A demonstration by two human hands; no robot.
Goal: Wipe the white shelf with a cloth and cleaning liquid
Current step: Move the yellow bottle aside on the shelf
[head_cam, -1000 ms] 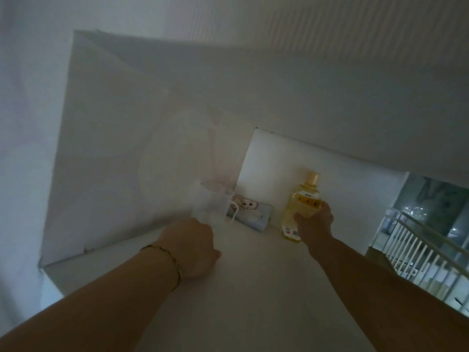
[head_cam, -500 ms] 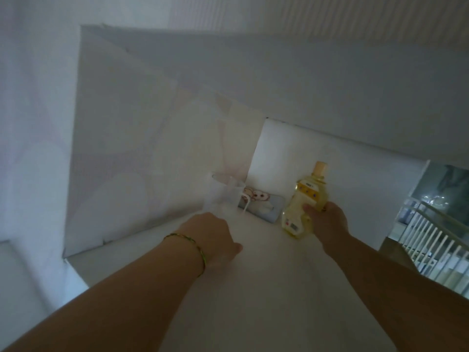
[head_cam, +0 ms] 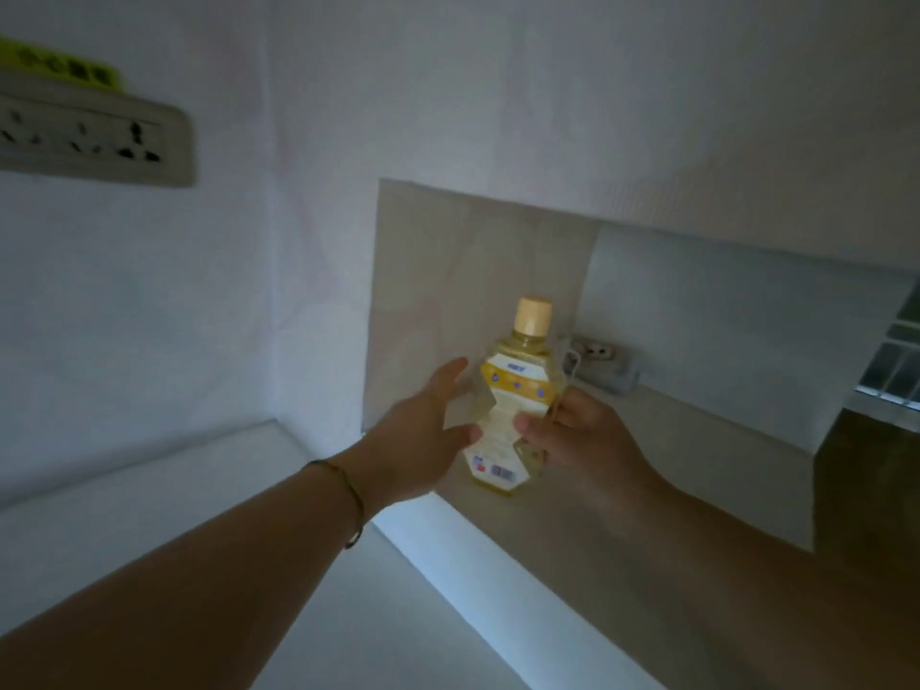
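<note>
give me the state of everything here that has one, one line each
yellow bottle: upright, cap on, lifted clear of the shelf
right hand: gripping the yellow bottle
left hand: open, fingers spread beside the bottle, thumb at its label
wall socket strip: nothing plugged in
small patterned pack: lying at the back of the white shelf
bracelet: on the left wrist

- The bottle has been lifted off the shelf and brought nearer.
- The left hand has been raised and opened beside it.
- A wall socket has been brought into view.
</note>
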